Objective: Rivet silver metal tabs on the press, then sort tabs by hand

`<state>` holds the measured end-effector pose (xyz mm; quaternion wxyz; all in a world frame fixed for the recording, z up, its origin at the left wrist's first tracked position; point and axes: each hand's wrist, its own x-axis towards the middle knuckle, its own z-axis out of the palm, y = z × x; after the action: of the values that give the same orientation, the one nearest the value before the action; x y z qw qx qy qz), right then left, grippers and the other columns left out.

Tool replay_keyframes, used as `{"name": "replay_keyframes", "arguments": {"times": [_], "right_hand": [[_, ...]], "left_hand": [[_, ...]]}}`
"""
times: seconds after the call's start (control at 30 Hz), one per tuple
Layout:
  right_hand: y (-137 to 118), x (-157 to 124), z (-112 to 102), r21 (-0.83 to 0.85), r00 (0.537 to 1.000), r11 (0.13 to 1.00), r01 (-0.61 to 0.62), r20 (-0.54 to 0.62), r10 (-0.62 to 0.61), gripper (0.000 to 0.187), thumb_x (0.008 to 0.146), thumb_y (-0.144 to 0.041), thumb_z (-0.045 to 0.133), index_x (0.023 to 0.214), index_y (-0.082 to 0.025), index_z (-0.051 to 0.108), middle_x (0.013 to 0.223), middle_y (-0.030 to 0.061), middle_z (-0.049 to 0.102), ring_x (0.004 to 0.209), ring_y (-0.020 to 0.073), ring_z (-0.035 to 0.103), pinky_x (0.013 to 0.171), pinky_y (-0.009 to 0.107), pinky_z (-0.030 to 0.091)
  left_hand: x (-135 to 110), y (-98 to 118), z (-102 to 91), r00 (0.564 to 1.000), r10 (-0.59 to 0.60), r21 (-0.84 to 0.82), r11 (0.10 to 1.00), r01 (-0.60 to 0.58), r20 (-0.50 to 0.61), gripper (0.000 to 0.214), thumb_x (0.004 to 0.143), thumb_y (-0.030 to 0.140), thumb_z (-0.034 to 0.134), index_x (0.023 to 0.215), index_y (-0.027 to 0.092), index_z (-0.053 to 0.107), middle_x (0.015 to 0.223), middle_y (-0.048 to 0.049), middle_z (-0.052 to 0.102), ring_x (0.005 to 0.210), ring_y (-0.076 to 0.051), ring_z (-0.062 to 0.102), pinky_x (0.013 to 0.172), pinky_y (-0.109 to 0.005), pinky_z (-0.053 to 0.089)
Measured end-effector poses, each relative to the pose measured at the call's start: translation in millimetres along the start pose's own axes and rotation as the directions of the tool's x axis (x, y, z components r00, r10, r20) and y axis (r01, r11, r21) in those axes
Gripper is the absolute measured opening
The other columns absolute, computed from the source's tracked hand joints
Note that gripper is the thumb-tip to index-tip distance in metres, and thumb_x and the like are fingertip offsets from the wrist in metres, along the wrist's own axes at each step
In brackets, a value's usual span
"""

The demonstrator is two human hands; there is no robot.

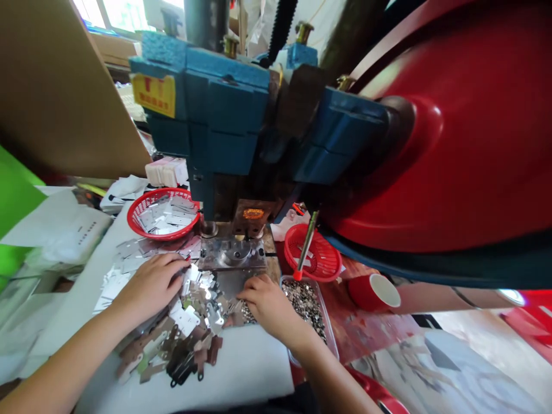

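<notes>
My left hand (150,286) reaches over the left side of a heap of flat metal plates (186,319), its fingers bent; what they grip, if anything, is hidden. My right hand (268,303) is at the heap's right side, fingers pressed together by some small metal parts (247,312). I cannot make out what is between its fingertips. Just beyond both hands is the press die (235,253), a round metal form on a steel block under the blue press (224,115). Tabs and holes show on many of the plates.
A red basket (142,229) of flat metal pieces stands back left. Right of the die are another red basket (330,270) and a clear tub (330,333) of small metal parts. A red-tipped lever (306,244) hangs there, below the large red wheel (470,126).
</notes>
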<state>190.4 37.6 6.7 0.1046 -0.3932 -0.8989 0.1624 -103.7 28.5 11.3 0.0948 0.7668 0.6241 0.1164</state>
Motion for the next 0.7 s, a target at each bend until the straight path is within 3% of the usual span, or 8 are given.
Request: {"name": "replay_keyframes", "arguments": {"times": [0.17, 0.27, 0.4, 0.47, 0.57, 0.7], "right_hand": [[-4, 2, 2, 0.028, 0.997, 0.997, -0.074, -0.014, 0.074, 0.013, 0.087, -0.02, 0.059, 0.086, -0.025, 0.071, 0.087, 0.0019, 0.065, 0.087, 0.0188, 0.054, 0.079, 0.032, 0.042], [-5, 12, -3, 0.137, 0.983, 0.984, -0.117, -0.127, 0.135, 0.018, 0.089, -0.016, 0.052, 0.088, -0.022, 0.069, 0.09, 0.0038, 0.065, 0.088, 0.0182, 0.056, 0.083, 0.033, 0.042], [0, 42, -10, 0.314, 0.893, 0.938, -0.147, -0.365, 0.262, 0.021, 0.09, -0.016, 0.048, 0.089, -0.02, 0.068, 0.089, 0.0057, 0.063, 0.089, 0.0186, 0.057, 0.085, 0.034, 0.044], [6, 62, -11, 0.356, 0.849, 0.92, -0.161, -0.425, 0.313, 0.018, 0.087, -0.017, 0.051, 0.086, -0.02, 0.069, 0.09, 0.0064, 0.062, 0.089, 0.0188, 0.057, 0.084, 0.033, 0.045], [14, 89, -8, 0.387, 0.828, 0.9, -0.203, -0.423, 0.369, 0.013, 0.079, -0.016, 0.059, 0.086, -0.02, 0.07, 0.094, 0.0069, 0.061, 0.091, 0.0194, 0.057, 0.085, 0.032, 0.046], [19, 103, -6, 0.411, 0.841, 0.884, -0.223, -0.377, 0.387, 0.016, 0.074, -0.015, 0.063, 0.089, -0.019, 0.07, 0.093, 0.0061, 0.061, 0.093, 0.0204, 0.057, 0.084, 0.031, 0.046]], "left_hand": [[3, 3, -3.5, 0.999, -0.007, 0.044, 0.999, 0.005, 0.033, 0.032, 0.086, 0.04, 0.045, 0.103, 0.023, 0.065, 0.114, -0.0076, 0.061, 0.1, -0.026, 0.057, 0.092, -0.043, 0.041], [8, 4, -2.4, 0.999, -0.01, 0.035, 0.999, 0.009, 0.042, 0.029, 0.085, 0.041, 0.047, 0.095, 0.021, 0.066, 0.11, -0.0086, 0.061, 0.099, -0.027, 0.056, 0.089, -0.044, 0.041], [15, 1, -1.4, 0.999, 0.016, 0.016, 1.0, -0.017, 0.052, 0.028, 0.084, 0.043, 0.05, 0.088, 0.021, 0.067, 0.104, -0.0088, 0.061, 0.097, -0.027, 0.055, 0.086, -0.042, 0.042], [17, 1, -1.7, 0.999, 0.029, 0.002, 1.0, -0.029, 0.045, 0.027, 0.085, 0.042, 0.051, 0.086, 0.022, 0.067, 0.102, -0.008, 0.061, 0.095, -0.026, 0.056, 0.086, -0.041, 0.042], [16, 2, -1.8, 0.999, 0.041, -0.014, 0.999, -0.041, 0.025, 0.026, 0.085, 0.042, 0.051, 0.084, 0.022, 0.068, 0.101, -0.0072, 0.062, 0.095, -0.026, 0.056, 0.086, -0.041, 0.042], [14, 2, -1.6, 0.998, 0.055, -0.037, 0.998, -0.055, 0.004, 0.027, 0.086, 0.043, 0.05, 0.085, 0.022, 0.068, 0.1, -0.0064, 0.063, 0.096, -0.025, 0.056, 0.087, -0.041, 0.043]]}}
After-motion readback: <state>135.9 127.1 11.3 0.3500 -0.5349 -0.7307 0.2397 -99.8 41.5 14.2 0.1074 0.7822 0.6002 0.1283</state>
